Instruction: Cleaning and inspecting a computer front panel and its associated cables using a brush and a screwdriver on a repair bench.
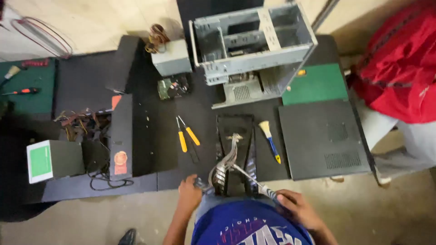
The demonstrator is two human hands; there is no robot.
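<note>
Black front panel (236,136) trailing grey ribbon cable (225,163), left hand (190,193) gripping its edge, right hand (297,206) closed around screwdriver (254,183)

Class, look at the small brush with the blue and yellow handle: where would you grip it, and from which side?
Grip the brush by its slim blue handle, coming from above. It lies flat on the black mat, bristles pointing away, with bare mat on both sides of the handle for fingers.

A green-faced white box (41,161) at left; round orange label (120,158) on black case (121,136).
</note>
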